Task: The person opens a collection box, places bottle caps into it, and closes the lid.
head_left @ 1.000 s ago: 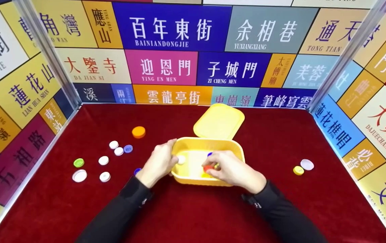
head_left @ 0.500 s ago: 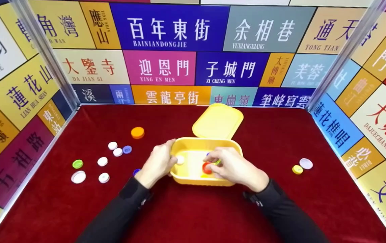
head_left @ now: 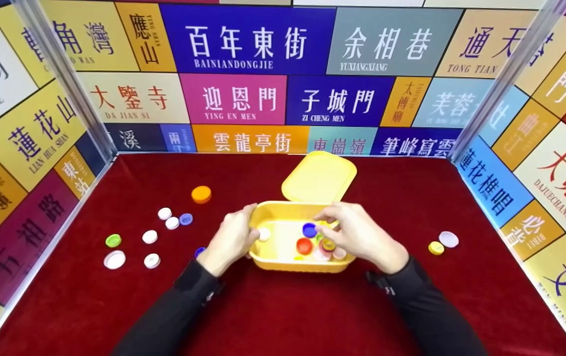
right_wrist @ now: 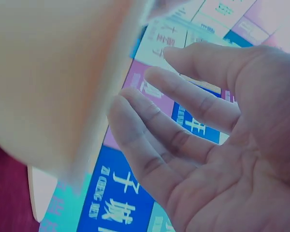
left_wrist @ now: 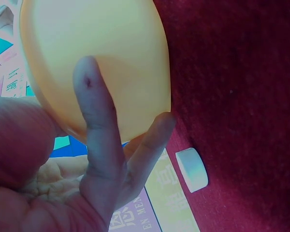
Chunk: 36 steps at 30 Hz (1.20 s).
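A yellow plastic box (head_left: 283,265) stands on the dark red cloth. My left hand (head_left: 233,237) grips its left wall, thumb over the rim and fingers along the outside; in the left wrist view, those fingers lie against the box wall (left_wrist: 135,58). Inside, near the thumb, is a white bottle cap (head_left: 263,234). Toward the right end lie a blue cap (head_left: 309,229), a red cap (head_left: 304,245) and several pale and yellow caps, partly covered. Over that end hovers my right hand (head_left: 359,235), fingers parted and holding nothing, as the right wrist view of the hand (right_wrist: 183,125) also shows.
Behind the box lies its yellow lid (head_left: 320,177). Several caps are scattered on the left, among them an orange cap (head_left: 201,194) and a green cap (head_left: 113,241). On the right sit a yellow cap (head_left: 436,247) and a pale cap (head_left: 448,239). Printed walls enclose the table.
My right hand has let go of the red cap inside the box, then lifted and moved right, uncovering the blue cap and others. My left hand keeps its grip on the box.
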Available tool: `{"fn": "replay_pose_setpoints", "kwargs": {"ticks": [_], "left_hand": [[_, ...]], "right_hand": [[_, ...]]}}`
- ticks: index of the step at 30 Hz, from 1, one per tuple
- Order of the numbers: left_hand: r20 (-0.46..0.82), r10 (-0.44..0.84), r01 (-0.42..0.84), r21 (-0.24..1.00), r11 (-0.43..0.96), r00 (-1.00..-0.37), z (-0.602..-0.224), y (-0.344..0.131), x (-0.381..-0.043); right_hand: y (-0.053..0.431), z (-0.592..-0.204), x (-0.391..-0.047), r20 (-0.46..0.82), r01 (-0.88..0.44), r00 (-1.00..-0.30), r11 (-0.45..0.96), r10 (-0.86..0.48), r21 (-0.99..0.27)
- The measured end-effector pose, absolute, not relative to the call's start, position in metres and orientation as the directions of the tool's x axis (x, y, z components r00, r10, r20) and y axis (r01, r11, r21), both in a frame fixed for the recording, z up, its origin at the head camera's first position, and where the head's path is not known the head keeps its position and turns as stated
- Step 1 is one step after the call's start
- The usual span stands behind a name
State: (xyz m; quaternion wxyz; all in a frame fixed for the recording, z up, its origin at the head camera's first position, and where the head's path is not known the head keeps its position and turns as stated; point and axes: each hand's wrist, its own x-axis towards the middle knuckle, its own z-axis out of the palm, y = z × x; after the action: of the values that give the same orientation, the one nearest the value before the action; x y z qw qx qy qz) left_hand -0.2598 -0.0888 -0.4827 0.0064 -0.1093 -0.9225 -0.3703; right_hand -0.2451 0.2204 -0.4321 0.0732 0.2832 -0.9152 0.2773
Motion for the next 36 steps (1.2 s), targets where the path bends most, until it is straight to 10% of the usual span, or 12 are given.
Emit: {"fn": "replay_pose_setpoints", "kwargs": {"ticks": [23, 36], "left_hand": [[0.115, 0.2, 0.224, 0.672, 0.705, -0.973, -0.482, -0.088, -0.259], [0.081, 0.193, 0.195, 0.685, 0.702, -0.978, -0.482, -0.088, -0.259]], "right_hand": [[0.358, -0.433, -0.284, 0.219, -0.087, -0.976, 0.885, 0.017, -0.458], [0.442, -0.445, -0.271, -0.062, 0.246, -0.968, 0.872, 0.243, -0.422]]}}
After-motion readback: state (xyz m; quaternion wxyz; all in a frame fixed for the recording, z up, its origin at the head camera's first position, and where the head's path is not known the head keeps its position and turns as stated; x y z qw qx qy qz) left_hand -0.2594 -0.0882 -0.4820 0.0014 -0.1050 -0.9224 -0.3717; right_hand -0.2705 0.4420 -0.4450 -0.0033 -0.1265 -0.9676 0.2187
